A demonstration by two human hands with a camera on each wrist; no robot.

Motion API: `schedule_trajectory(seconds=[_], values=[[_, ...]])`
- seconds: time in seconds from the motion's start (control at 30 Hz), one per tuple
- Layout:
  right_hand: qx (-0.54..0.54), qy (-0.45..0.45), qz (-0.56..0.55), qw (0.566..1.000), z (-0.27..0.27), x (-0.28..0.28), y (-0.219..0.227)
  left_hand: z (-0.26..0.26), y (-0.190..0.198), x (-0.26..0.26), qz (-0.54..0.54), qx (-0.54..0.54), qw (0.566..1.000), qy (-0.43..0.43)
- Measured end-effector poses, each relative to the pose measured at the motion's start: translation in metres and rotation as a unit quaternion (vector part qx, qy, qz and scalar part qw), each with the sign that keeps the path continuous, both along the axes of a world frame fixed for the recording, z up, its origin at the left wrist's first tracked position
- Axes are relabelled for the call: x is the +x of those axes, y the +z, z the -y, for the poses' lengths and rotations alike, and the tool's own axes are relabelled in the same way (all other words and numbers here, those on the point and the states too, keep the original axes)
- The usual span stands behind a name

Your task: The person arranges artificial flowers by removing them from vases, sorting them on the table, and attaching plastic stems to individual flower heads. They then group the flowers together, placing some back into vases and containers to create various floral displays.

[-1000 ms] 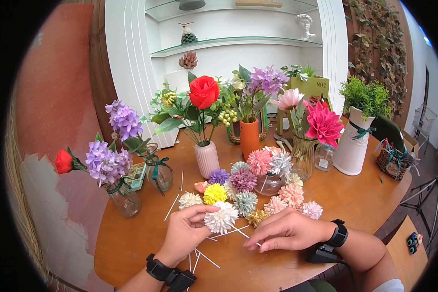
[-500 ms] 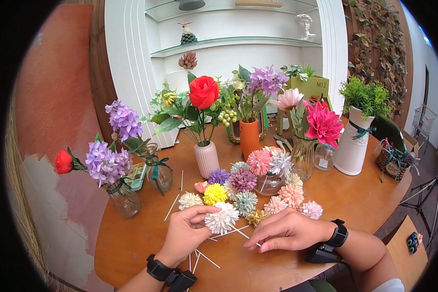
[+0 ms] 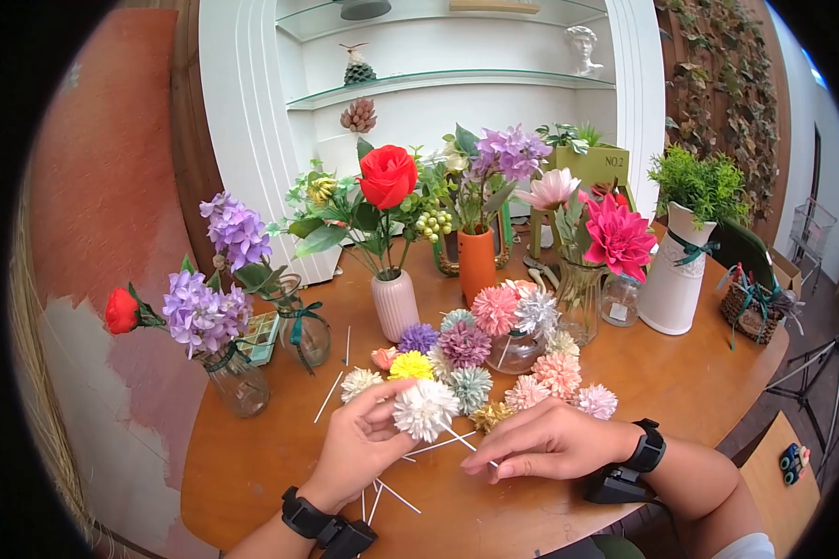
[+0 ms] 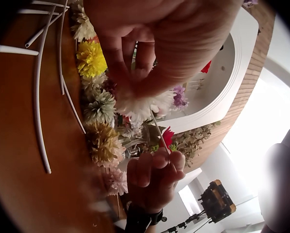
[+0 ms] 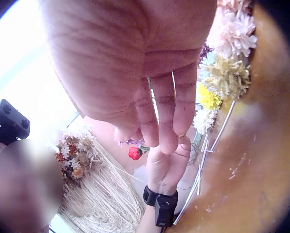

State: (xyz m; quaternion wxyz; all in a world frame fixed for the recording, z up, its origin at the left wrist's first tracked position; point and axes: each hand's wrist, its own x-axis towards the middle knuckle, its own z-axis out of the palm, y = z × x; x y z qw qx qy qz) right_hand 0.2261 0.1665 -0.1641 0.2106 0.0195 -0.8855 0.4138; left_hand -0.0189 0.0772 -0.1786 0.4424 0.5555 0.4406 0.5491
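Note:
A white pompom flower (image 3: pixel 426 410) is pinched between the thumb and fingers of my left hand (image 3: pixel 359 449), above the table. From its underside a thin white stick (image 3: pixel 462 439) slants down to the right. My right hand (image 3: pixel 552 442) pinches that stick near its far end; in the left wrist view the right fingertips (image 4: pixel 160 158) close round it. The left hand (image 4: pixel 159 48) covers part of the white flower (image 4: pixel 135 108) there. In the right wrist view the right hand (image 5: pixel 130 63) hides the flower.
Pompom flowers, a yellow one (image 3: pixel 411 366) and a teal one (image 3: pixel 470 389) among them, lie just behind the hands. Loose white sticks (image 3: pixel 399 496) lie by the left hand. Behind stand a pink vase (image 3: pixel 396 306), an orange vase (image 3: pixel 477 265) and glass vases (image 3: pixel 242 387).
The white flower has turned slightly in my left fingers and shifted a little up, with the left fingers lifting slightly. My right fingertips have moved slightly left along with the stick.

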Motion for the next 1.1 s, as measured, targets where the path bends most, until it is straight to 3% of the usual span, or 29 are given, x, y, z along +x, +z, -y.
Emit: schedule_trajectory(seconds=[0.1, 0.2, 0.5, 1.1], values=[[-0.004, -0.009, -0.024, 1.000, -0.001, -0.001, -0.002, 0.001, 0.004, 0.008, 0.088, 0.039, 0.995, 0.013], [-0.015, -0.021, -0.012, 1.000, -0.001, 0.000, -0.003, -0.003, -0.003, 0.001, 0.111, 0.039, 0.993, 0.010], [-0.035, -0.083, 0.002, 0.996, -0.004, 0.000, -0.006, -0.003, -0.004, -0.006, 0.095, 0.002, 0.996, -0.002], [0.024, -0.073, -0.025, 0.997, -0.005, -0.001, -0.006, -0.001, -0.006, -0.005, 0.058, -0.026, 0.998, 0.012]])
